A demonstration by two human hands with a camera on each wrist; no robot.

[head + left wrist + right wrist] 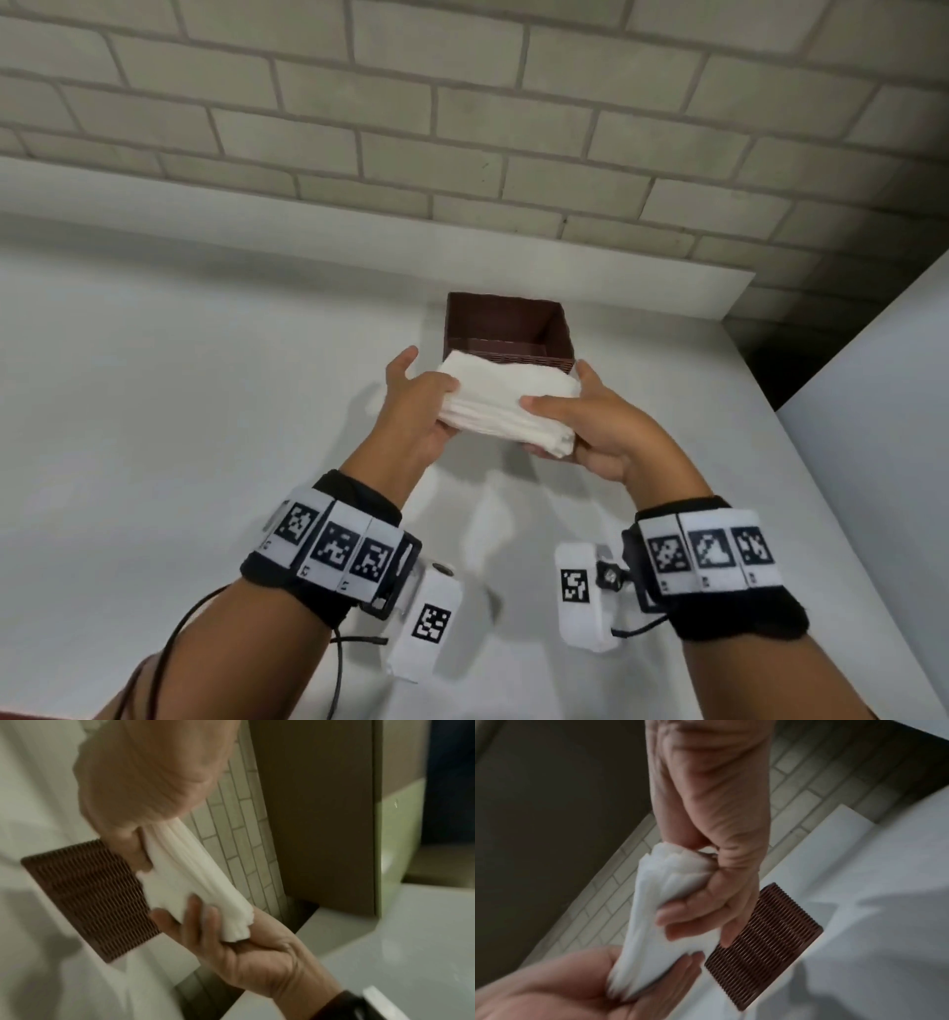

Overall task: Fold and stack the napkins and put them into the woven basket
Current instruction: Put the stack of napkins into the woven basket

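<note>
Currently the fingers of the left hand [411, 406] and the right hand [598, 426] are clamped on opposite ends of the folded napkin stack [506, 403], thumbs on top, holding it clear of the white worktop [205, 411]. The stack's long axis runs hand to hand. The empty woven basket [508, 329] stands directly beyond, its near rim just under the stack's far edge; nothing stands between, and both hands are about equally near.
</note>
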